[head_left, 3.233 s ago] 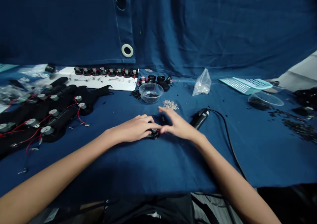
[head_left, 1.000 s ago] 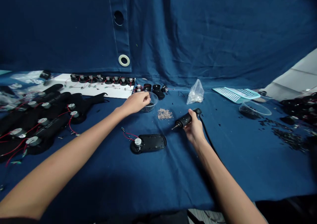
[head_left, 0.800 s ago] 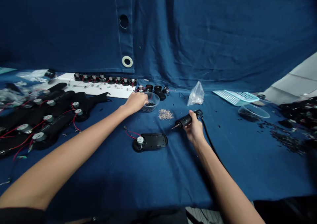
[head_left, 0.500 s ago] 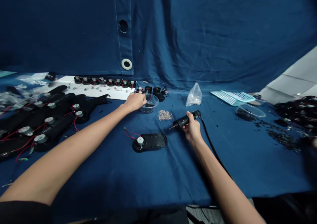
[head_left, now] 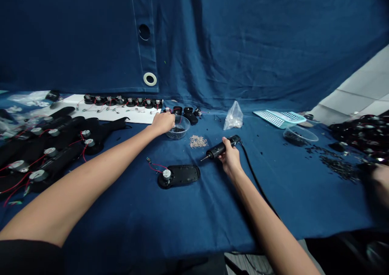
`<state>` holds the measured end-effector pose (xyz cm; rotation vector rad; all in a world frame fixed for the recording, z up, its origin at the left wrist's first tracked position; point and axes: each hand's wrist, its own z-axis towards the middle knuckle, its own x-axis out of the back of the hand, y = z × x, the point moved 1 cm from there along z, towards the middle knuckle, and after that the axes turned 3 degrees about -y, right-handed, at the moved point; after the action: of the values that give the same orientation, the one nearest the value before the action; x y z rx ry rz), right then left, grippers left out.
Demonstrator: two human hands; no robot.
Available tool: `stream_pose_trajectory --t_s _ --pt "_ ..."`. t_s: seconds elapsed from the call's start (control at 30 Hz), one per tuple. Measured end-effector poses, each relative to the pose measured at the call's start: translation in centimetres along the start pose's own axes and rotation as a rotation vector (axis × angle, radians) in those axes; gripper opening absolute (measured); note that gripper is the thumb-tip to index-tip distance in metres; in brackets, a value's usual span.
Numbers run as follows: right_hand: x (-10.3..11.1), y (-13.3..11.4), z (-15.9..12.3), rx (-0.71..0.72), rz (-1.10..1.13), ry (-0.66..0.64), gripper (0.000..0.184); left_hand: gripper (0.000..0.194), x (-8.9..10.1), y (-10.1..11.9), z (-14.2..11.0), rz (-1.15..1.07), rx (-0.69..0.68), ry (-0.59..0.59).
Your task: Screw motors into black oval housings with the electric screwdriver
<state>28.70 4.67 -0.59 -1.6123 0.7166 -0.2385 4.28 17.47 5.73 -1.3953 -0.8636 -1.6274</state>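
Note:
My left hand (head_left: pixel 164 123) is at the near-left rim of a clear plastic bowl (head_left: pixel 184 132) that holds small black pieces. Its fingers are bent together over the bowl, and whatever is between them is hidden. My right hand (head_left: pixel 230 158) grips a black electric screwdriver (head_left: pixel 221 148), its thin bit pointing left and slightly down. Left of the bit lies a black oblong housing (head_left: pixel 185 174) with a round silver motor (head_left: pixel 166 174) and red wires at its left end. Behind the housing is a small heap of screws (head_left: pixel 198 141).
Several black housings with motors (head_left: pixel 50 151) cover the left side. A white board (head_left: pixel 127 116) carries a row of motor units. At the back stand a plastic bag (head_left: pixel 234 116) and a light-blue basket (head_left: pixel 278 120). Another person's hand (head_left: pixel 381 181) is at the right edge, near scattered black pieces (head_left: pixel 338 166).
The whole view has shifted, so the table things sit slightly further left. Both my hands keep nearly the same places and grips. The other person's hand shows more at the right edge.

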Motion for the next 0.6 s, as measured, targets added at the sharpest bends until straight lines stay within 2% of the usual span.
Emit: stream_pose_trajectory --t_s 0.37,0.6 --pt "-0.1 0.4 -0.1 -0.002 -0.029 -0.019 0.038 0.033 -0.1 0.8 1.3 -0.001 0.053 0.009" --pt "-0.2 0.5 -0.3 -0.011 -0.04 -0.031 0.039 0.027 -0.9 0.2 0.8 -0.003 0.037 0.043"
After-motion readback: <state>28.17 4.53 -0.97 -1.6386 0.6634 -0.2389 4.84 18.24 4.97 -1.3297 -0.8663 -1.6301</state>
